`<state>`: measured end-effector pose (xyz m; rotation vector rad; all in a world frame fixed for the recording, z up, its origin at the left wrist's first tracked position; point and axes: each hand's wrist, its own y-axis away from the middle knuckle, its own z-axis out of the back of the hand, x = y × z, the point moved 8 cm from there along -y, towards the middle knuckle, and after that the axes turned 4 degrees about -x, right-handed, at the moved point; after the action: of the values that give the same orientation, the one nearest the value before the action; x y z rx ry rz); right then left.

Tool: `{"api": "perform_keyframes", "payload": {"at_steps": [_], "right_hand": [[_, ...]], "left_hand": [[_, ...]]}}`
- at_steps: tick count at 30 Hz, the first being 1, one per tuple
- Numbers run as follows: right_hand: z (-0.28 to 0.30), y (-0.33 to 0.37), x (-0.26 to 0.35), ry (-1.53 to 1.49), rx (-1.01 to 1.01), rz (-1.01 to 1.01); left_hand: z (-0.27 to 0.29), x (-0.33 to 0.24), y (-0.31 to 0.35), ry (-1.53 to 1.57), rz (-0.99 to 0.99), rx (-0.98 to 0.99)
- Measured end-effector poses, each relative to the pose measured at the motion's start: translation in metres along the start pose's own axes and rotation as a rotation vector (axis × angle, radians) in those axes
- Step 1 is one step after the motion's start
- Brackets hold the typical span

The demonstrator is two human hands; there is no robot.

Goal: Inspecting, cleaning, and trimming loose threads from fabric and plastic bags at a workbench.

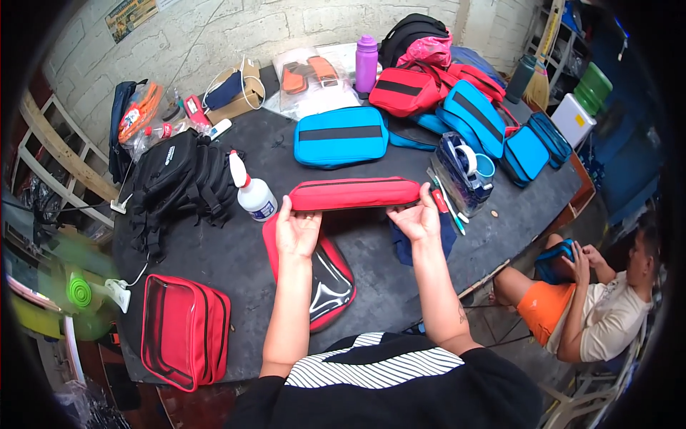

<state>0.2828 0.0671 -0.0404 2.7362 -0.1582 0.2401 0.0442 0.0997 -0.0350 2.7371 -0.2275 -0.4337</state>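
A red zippered bag (356, 194) is held up edge-on above the table, its long side with the dark zipper facing me. My left hand (297, 232) grips its left end, palm up, thumb at the corner. At the right end my right hand (419, 217) holds it the same way. Below, partly covered by my left forearm, lies another red bag (333, 287) with a transparent, shiny panel. A dark blue cloth piece (404, 245) lies under my right hand. Close to my left hand stands a white spray bottle (256, 198) with a red collar.
Blue bags (341, 151) and red bags (404, 100) crowd the far side. A tape dispenser (468, 175) stands right, a black backpack (179, 175) left, a transparent-fronted red bag (184, 332) near left. A seated person (597, 300) handles a blue bag beyond the right edge.
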Motion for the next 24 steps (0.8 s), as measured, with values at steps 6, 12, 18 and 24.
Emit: {"api": "perform_keyframes", "payload": {"at_steps": [6,12,18,24], "right_hand": [[-0.028,0.009,0.047,-0.012,0.52,-0.155],[-0.033,0.01,0.082,0.235,0.462,0.094],[-0.004,0.028,0.053,0.512,0.692,0.012],[0.013,0.031,0.021,0.512,0.643,-0.232]], "left_hand": [[-0.07,-0.002,0.036,-0.064,0.087,0.424],[-0.119,0.002,0.022,-0.114,0.134,0.594],[-0.156,0.005,0.014,0.072,0.268,0.907],[-0.167,0.034,0.013,-0.902,0.363,0.693]]}}
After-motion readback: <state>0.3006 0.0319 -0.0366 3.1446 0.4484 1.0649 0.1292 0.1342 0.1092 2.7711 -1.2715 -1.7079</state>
